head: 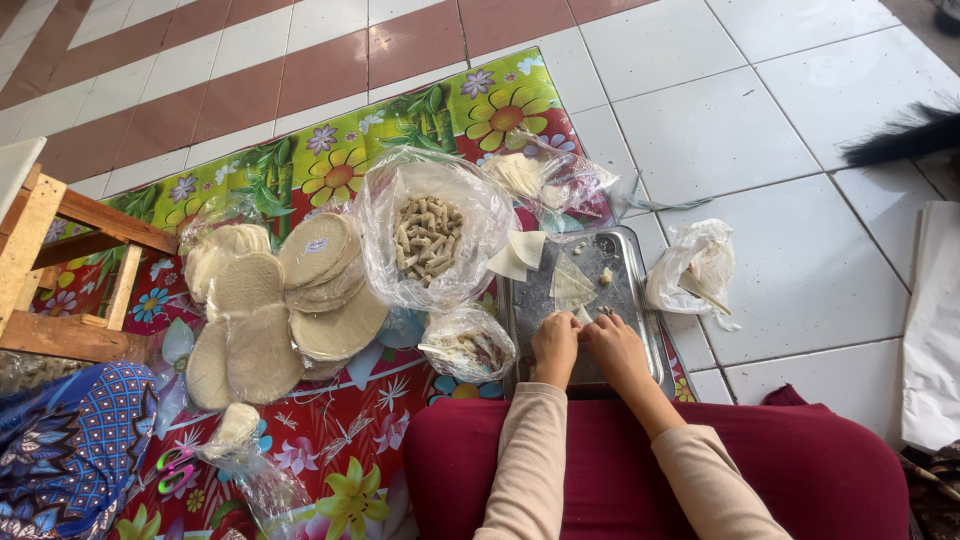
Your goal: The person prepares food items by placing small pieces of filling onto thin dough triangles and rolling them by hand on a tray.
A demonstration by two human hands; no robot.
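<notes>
My left hand (555,343) and my right hand (614,345) rest side by side on the near part of a metal tray (640,300), fingers curled together over a small piece of pale wrapper that is mostly hidden by them. Triangular wrapper pieces (570,283) lie on the tray just beyond my fingers, and a small lump of filling (605,275) sits farther back. Left of the tray stands an open clear bag of rolled pastry sticks (428,235).
Stacks of round wrappers in plastic (270,300) lie on a flowered mat (330,160). A small bag of filling (468,343) sits beside the tray, and a crumpled white bag (695,265) lies on the tiles to the right. A wooden stool (60,260) stands at left.
</notes>
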